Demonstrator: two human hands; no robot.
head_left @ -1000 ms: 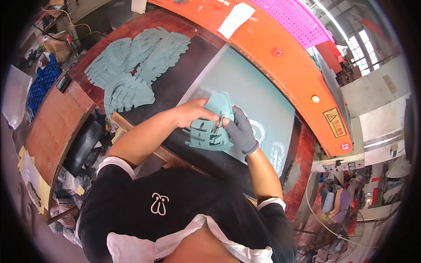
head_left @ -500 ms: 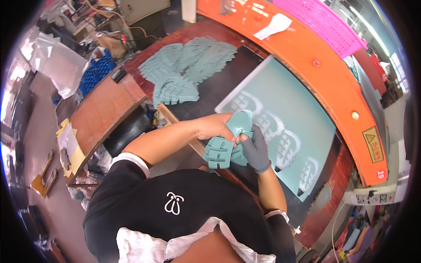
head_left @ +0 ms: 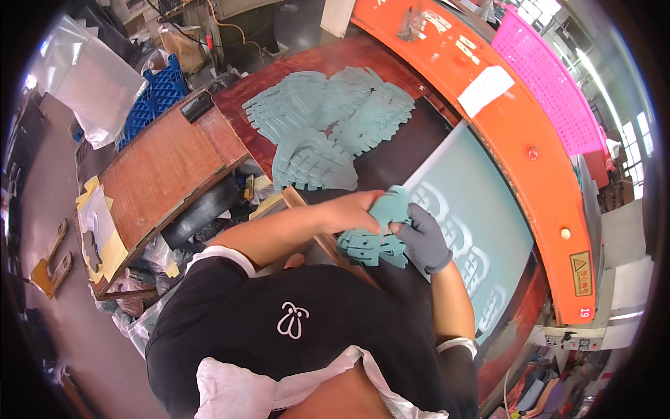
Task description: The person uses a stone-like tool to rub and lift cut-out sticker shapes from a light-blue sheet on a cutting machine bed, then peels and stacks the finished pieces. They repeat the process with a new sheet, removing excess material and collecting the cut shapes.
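My bare left hand [head_left: 354, 212] is closed on a stack of teal, slotted cut pieces [head_left: 373, 246], in front of my chest. From the other side, my right hand [head_left: 424, 239], in a grey glove, grips the same pieces with its fingertips. The bundle's upper end rises between both hands, and its slotted part hangs below. Just right of my gloved hand lies a pale teal sheet [head_left: 476, 190] with white-edged, slotted cut shapes along its near side. Beyond my left hand, overlapping piles of similar teal pieces [head_left: 317, 159] lie on the dark and reddish table [head_left: 276, 70].
An orange machine beam [head_left: 516, 119] arches along the far right, carrying a white paper [head_left: 486, 91] and a pink basket [head_left: 551, 84]. A wooden side table [head_left: 164, 199] stands left, near a blue crate [head_left: 155, 101]. A wooden strip [head_left: 296, 197] edges the work table.
The whole view has shifted, so the table and piles appear further right. The teal pieces have turned and bunched between my hands, which both still hold them.
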